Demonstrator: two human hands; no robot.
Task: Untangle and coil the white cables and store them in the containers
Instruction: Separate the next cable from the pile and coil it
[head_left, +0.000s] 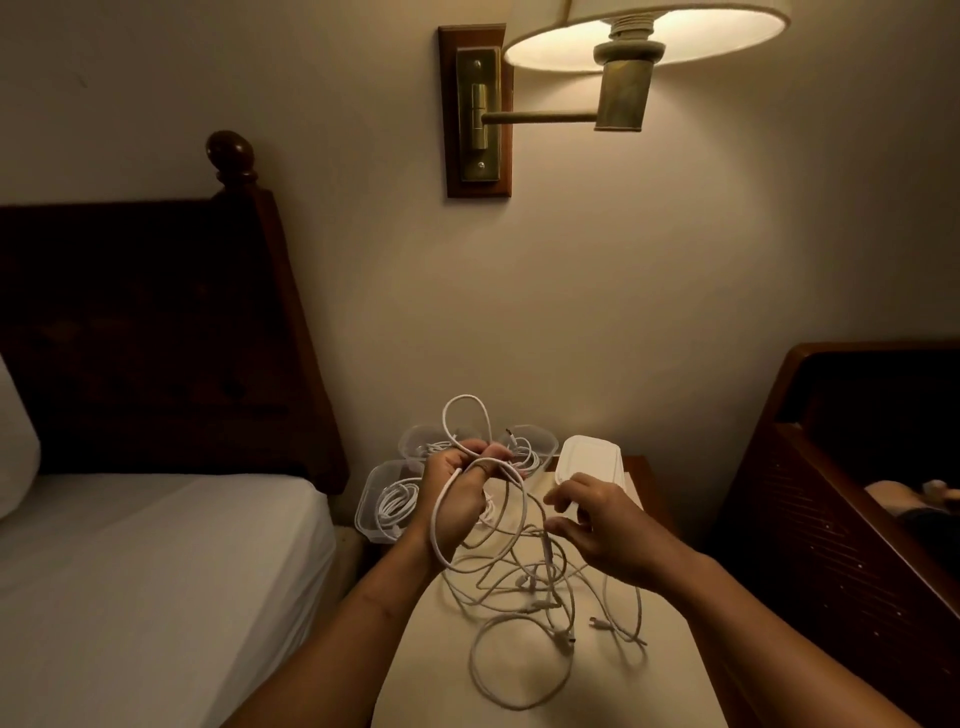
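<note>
A tangle of white cables (524, 613) lies on the cream-topped nightstand (665, 675), with several loops and plug ends spread out. My left hand (457, 493) is raised above it and grips a bunch of cable loops; one loop (465, 415) stands up above the fist and another hangs round the wrist. My right hand (597, 525) hovers to the right, thumb and forefinger pinching a strand that rises from the tangle. Three clear plastic containers stand at the back: one at the left (384, 499) holds a coiled cable, and two behind my left hand (423, 439) (535, 441) also hold cable.
A stack of white container lids (592, 457) lies at the nightstand's back right. A bed with a white sheet (156, 561) and dark headboard is at the left. A dark wooden piece of furniture (841, 467) stands at the right. A lit wall lamp (644, 36) hangs above.
</note>
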